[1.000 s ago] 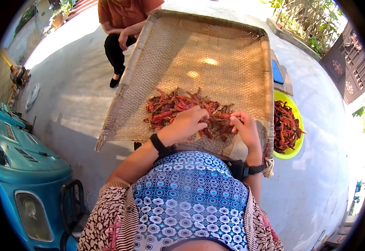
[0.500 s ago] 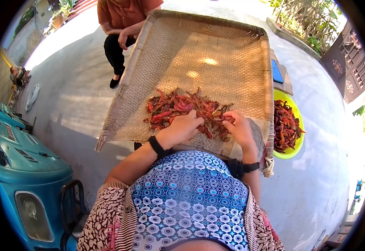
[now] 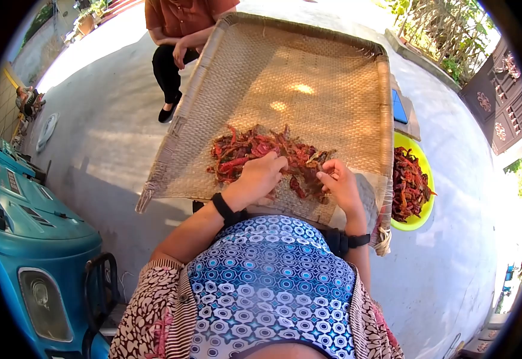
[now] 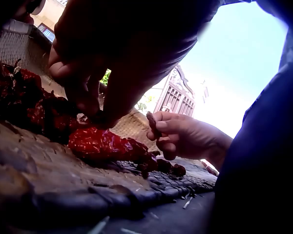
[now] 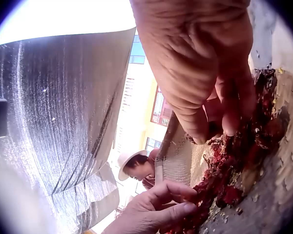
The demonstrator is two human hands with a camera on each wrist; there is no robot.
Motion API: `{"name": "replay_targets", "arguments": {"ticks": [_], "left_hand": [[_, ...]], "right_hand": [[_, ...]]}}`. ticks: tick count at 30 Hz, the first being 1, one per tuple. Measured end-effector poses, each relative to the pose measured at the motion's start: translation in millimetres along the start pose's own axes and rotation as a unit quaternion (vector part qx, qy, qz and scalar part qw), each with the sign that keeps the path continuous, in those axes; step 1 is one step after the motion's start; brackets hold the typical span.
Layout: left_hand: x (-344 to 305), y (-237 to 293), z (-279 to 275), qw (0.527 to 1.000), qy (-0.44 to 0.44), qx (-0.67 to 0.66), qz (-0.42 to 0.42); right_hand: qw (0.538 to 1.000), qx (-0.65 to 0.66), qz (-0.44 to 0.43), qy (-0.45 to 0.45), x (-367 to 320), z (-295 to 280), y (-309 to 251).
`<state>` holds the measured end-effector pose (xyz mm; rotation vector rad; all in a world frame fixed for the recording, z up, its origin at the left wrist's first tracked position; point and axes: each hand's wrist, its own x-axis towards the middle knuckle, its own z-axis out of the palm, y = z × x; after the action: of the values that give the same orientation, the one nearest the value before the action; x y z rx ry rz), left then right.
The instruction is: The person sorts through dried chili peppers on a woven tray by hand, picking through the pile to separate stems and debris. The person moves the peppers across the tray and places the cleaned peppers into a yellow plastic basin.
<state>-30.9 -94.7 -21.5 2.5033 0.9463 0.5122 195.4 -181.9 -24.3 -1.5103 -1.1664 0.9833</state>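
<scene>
Brown scrap (image 4: 153, 124) in right hand (image 4: 184, 132) — plainer from left wrist than head.

Head view | person opposite (image 3: 183, 27): cropped above | blue vehicle (image 3: 63, 246): cropped below | red chillies (image 3: 264, 145): part-hidden

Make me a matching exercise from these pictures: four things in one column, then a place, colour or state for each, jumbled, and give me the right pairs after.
Things:
1. Chilli pile
2. Round basin
3. Right hand
4. Shirt at the top of the head view

Descriptions:
a. rust-orange
b. pinching a small dark piece
c. on the near part of the woven tray
d. bright yellow

Pairs: 1-c, 2-d, 3-b, 4-a
</scene>
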Motion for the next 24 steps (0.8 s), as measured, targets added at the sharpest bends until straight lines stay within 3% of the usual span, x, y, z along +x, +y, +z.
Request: {"name": "replay_targets", "arguments": {"ticks": [6, 9, 10, 11, 13, 14, 17, 18, 21, 24], "left_hand": [[6, -7, -10, 0.989, 0.093, -0.047, -0.105], [10, -14, -21, 0.975, 0.134, -0.117, -0.131], [10, -16, -24, 0.969, 0.147, -0.152, -0.127], [11, -17, -27, 0.961, 0.16, -0.187, -0.122], [11, -12, -33, 0.952, 0.127, -0.239, -0.146], [11, -10, -32, 0.947, 0.115, -0.259, -0.152], [14, 6, -36, 0.934, 0.056, -0.313, -0.161], [17, 5, -32, 0.935, 0.047, -0.322, -0.139], [21, 13, -22, 0.94, 0.017, -0.33, -0.085], [23, 14, -14, 0.947, 0.022, -0.315, -0.057]], "right_hand": [[0.997, 0.043, 0.041, -0.038, -1, -10, -2], [0.998, 0.054, 0.028, 0.033, 0, -28, 2], [0.994, 0.058, -0.008, 0.095, 2, -37, 2], [0.97, 0.187, -0.015, 0.153, 2, -45, 1], [0.865, 0.431, -0.023, 0.256, -3, -55, -16], [0.887, 0.386, 0.005, 0.254, -2, -60, -13], [0.979, 0.182, 0.02, 0.093, -6, -44, -17], [0.987, 0.157, 0.035, 0.008, -7, -31, -24], [0.995, -0.007, -0.003, -0.097, 0, 7, -23], [0.982, 0.105, 0.026, -0.152, 1, 22, -28]]}}
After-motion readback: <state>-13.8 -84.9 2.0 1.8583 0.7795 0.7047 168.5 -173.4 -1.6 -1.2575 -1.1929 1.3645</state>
